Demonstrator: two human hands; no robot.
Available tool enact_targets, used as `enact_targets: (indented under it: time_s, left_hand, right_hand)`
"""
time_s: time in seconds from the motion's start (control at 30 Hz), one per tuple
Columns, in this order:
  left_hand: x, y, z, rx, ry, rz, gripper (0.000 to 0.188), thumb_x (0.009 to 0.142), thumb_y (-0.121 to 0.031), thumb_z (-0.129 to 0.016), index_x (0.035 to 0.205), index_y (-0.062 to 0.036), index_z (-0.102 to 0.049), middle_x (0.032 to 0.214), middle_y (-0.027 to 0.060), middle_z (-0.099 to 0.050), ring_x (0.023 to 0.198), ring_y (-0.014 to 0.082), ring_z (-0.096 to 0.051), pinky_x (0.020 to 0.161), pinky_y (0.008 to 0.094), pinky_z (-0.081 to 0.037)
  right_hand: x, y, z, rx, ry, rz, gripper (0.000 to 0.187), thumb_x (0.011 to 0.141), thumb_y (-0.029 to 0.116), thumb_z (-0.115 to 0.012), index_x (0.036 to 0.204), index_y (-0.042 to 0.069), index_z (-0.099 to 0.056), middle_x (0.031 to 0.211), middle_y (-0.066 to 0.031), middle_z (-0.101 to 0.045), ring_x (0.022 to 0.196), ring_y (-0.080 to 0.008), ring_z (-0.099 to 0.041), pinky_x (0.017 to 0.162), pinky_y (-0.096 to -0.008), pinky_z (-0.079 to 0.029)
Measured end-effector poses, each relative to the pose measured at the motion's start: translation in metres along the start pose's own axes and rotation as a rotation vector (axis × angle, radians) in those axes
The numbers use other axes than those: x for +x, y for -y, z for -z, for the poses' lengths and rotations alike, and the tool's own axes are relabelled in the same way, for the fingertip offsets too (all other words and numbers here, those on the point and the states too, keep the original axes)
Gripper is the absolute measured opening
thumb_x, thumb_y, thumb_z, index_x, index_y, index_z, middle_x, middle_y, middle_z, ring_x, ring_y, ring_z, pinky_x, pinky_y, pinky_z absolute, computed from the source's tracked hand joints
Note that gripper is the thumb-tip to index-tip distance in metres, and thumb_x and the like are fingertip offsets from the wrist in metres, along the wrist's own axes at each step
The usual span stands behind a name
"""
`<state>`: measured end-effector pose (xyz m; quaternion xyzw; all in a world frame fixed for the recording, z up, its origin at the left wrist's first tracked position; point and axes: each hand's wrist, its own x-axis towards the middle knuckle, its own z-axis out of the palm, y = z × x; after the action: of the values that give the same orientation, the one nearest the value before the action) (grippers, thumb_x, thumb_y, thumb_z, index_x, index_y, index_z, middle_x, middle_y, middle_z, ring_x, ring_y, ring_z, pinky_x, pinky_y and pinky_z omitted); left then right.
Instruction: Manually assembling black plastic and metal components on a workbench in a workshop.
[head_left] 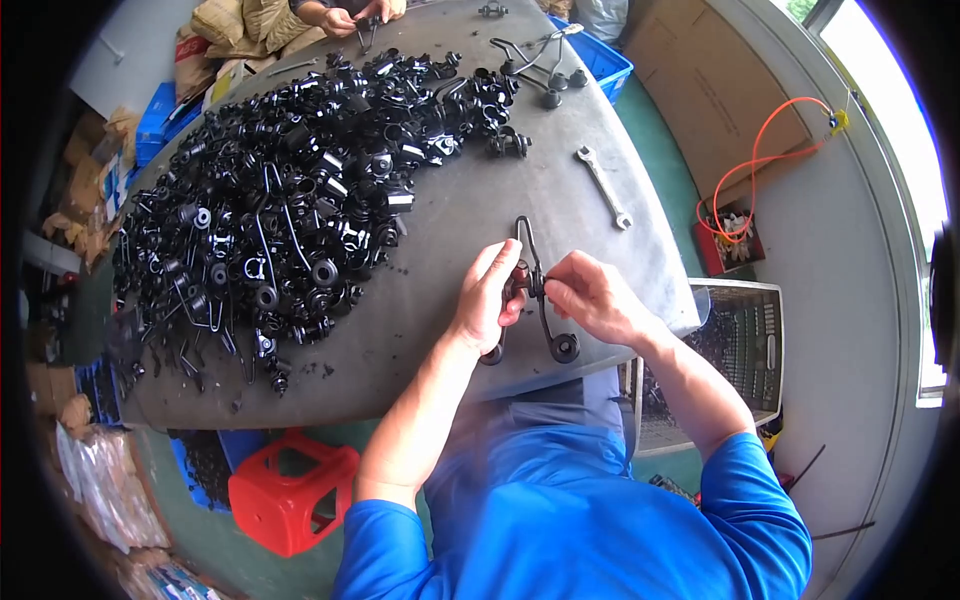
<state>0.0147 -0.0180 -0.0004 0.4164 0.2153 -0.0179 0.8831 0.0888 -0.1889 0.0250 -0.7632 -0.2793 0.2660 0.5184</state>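
Observation:
Near the table's front edge, my left hand (pixel 487 298) is closed round a black clamp (pixel 519 281) joined to a bent-rod bracket (pixel 527 233). The bracket's narrow looped end points away from me, and its two legs end in round black rollers (pixel 565 347) towards me. My right hand (pixel 598 300) is closed in a pinch at the right side of the clamp; its fingertips hide whatever small piece is there. An open-ended spanner (pixel 604 188) lies on the table, beyond my right hand and apart from it.
A large heap of black clamps and brackets (pixel 330 170) covers the table's left side. Another person's hands (pixel 352 20) hold a part at the far edge. Finished-looking brackets (pixel 545 75) lie far right. A grey crate (pixel 770 350) stands right, a red stool (pixel 285 495) left below.

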Motion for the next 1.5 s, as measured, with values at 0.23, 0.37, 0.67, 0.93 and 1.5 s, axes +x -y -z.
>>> enact_targets:
  time_s: [0.23, 0.37, 0.67, 0.93, 1.5]
  left_hand:
    - [0.001, 0.002, 0.0, -0.019, 0.023, -0.011, 0.039, 0.096, -0.044, -0.058, 0.111, -0.0083, -0.052, 0.081, 0.0032, -0.051, 0.048, 0.0075, -0.044, 0.035, 0.0197, -0.026]
    - [0.0, 0.002, 0.001, -0.002, 0.01, -0.009, 0.041, 0.096, -0.044, -0.057, 0.113, -0.0077, -0.052, 0.081, 0.0037, -0.051, 0.048, 0.0079, -0.043, 0.035, 0.0203, -0.026]
    - [-0.004, -0.002, 0.008, 0.024, 0.011, -0.046, 0.045, 0.096, -0.047, -0.057, 0.115, -0.0065, -0.052, 0.084, 0.0042, -0.05, 0.049, 0.0077, -0.043, 0.036, 0.02, -0.028]
    - [-0.006, 0.001, 0.003, 0.161, -0.075, -0.118, 0.046, 0.098, -0.046, -0.053, 0.122, -0.0065, -0.053, 0.085, 0.0046, -0.052, 0.05, 0.0082, -0.045, 0.038, 0.0206, -0.029]
    - [0.004, -0.008, 0.03, 0.164, -0.045, -0.078, 0.032, 0.093, -0.02, -0.063, 0.117, -0.0003, -0.054, 0.084, 0.005, -0.063, 0.061, 0.0127, -0.061, 0.05, 0.0252, -0.047]
  right_hand:
    - [0.006, 0.0, 0.006, -0.054, 0.017, -0.16, 0.037, 0.1, 0.034, -0.052, 0.087, 0.0, -0.058, 0.066, -0.0068, -0.059, 0.062, -0.0136, -0.056, 0.06, -0.0312, -0.047]
    - [0.009, -0.003, 0.001, 0.058, 0.182, -0.247, 0.033, 0.099, 0.031, -0.053, 0.089, 0.0, -0.058, 0.071, -0.0058, -0.059, 0.067, -0.0126, -0.054, 0.062, -0.0311, -0.046]
    - [0.008, 0.0, -0.004, -0.023, 0.131, -0.171, 0.035, 0.1, 0.033, -0.051, 0.09, 0.0, -0.056, 0.07, -0.0073, -0.058, 0.069, -0.0153, -0.056, 0.064, -0.0317, -0.047]
    - [0.013, -0.003, -0.015, -0.07, 0.026, -0.106, 0.034, 0.102, 0.032, -0.049, 0.089, 0.001, -0.052, 0.073, -0.0107, -0.06, 0.068, -0.0186, -0.057, 0.065, -0.0357, -0.048]
    - [0.045, -0.042, 0.084, -0.56, -0.375, -0.134, 0.028, 0.076, 0.016, -0.066, 0.1, 0.003, -0.065, 0.093, -0.0162, -0.067, 0.089, -0.0331, -0.065, 0.08, -0.0399, -0.052]
